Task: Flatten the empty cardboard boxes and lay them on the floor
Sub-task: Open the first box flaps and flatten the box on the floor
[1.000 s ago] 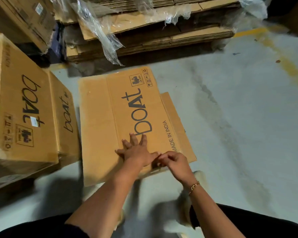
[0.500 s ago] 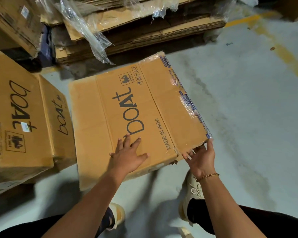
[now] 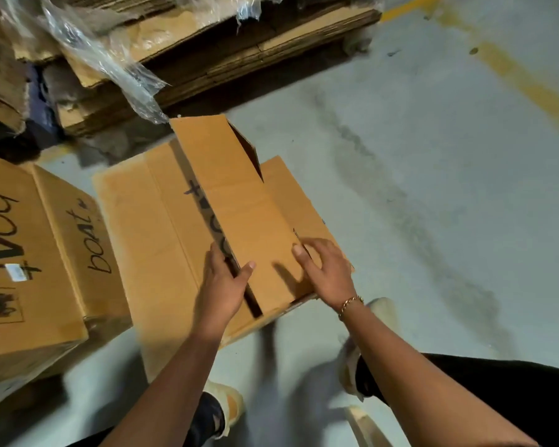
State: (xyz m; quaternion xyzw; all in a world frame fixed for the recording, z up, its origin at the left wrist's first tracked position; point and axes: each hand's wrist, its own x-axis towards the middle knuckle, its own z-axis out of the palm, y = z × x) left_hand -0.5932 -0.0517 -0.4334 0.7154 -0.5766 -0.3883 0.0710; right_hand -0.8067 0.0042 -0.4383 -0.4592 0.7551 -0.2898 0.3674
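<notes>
So the box is down on the floor and mostly flat, with a standing box just beside it on the left. One big flap is folded over the top of it and isn't down yet. Its far end tilts up, and there's a dark gap under its near left edge.

The left hand pinches that edge, thumb on top and fingers tucked under. The right hand lies flat on the flap next to a slit on its right side. Its fingers are spread, fairly straight, pressing down and holding nothing.

My guesses at what could go wrong from here:

- Corrugated board likes to spring back, so I'd expect the flap to pop up once both hands let go unless the crease gets a proper squash.
- Those tucked-under left fingers are right in the pinch zone if the right hand leans in hard.
- The concrete looks smooth, and pressure is only at the near end, so the whole box could skate away toward the stack behind it.
- The raised far corner is near the loose plastic hanging off that stack and might snag it.
- Pushing right at the slit could tear it further.
</notes>
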